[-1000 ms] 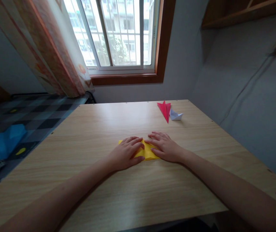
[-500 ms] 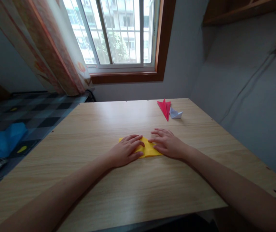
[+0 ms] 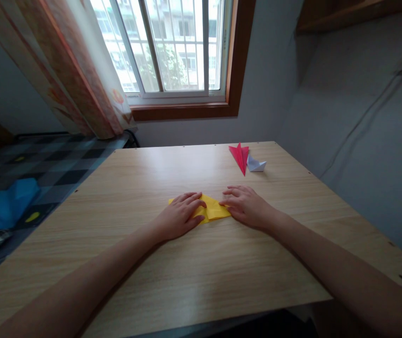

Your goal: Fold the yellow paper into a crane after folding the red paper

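Note:
A folded sheet of yellow paper (image 3: 215, 208) lies on the table in front of me, creased across its middle. My left hand (image 3: 181, 213) rests on its left part, fingers stretched over the top and the thumb apart near the front edge. At the right end of the sheet is my right hand (image 3: 246, 206), with its fingers spread and slightly bent; the index finger and thumb touch the paper's edge. Part of the sheet is hidden under the left palm.
Toward the far right lie a pink folded paper plane (image 3: 239, 157) and a white paper boat (image 3: 256, 164). The wooden table (image 3: 144, 173) meets a wall on the right. At left, blue folded paper (image 3: 9, 202) sits on a checked bedspread (image 3: 63, 162).
The yellow paper has shifted slightly left and turned, its right end drawn in. My left hand has moved a little left with it; the right hand has barely moved.

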Demonstrator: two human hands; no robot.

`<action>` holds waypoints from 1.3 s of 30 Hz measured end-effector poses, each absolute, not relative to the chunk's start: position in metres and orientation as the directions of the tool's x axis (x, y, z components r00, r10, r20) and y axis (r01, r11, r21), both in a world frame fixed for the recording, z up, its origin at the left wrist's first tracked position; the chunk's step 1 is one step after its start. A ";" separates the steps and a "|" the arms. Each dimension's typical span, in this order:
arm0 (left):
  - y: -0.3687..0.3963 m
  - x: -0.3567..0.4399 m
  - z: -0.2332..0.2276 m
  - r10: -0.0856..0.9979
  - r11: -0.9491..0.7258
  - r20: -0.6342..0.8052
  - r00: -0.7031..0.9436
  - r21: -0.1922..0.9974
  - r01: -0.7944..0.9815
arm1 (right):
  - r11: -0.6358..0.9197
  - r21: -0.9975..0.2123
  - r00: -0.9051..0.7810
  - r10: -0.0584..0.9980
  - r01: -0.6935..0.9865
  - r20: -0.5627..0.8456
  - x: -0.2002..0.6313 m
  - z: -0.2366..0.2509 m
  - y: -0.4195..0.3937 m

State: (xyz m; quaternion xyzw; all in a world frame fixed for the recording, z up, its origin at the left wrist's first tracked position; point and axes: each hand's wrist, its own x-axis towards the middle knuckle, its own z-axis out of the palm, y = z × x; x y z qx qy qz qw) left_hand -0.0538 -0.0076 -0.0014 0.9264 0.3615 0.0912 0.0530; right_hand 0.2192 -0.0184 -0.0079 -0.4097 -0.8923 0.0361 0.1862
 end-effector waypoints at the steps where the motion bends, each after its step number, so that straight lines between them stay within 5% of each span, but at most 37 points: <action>1: -0.008 -0.054 -0.002 0.681 -0.731 0.135 0.719 0.163 0.662 | 0.661 -0.218 -0.595 0.745 0.718 0.303 0.220 -0.008 -0.018; 20: -0.005 -0.055 -0.006 0.677 -0.736 0.146 0.722 0.169 0.656 | 0.659 -0.222 -0.643 0.751 0.718 0.150 0.231 0.014 -0.027; 39: -0.005 -0.055 -0.005 0.680 -0.731 0.128 0.722 0.188 0.655 | 0.571 -0.091 -0.575 0.818 0.816 -0.028 0.229 0.027 -0.058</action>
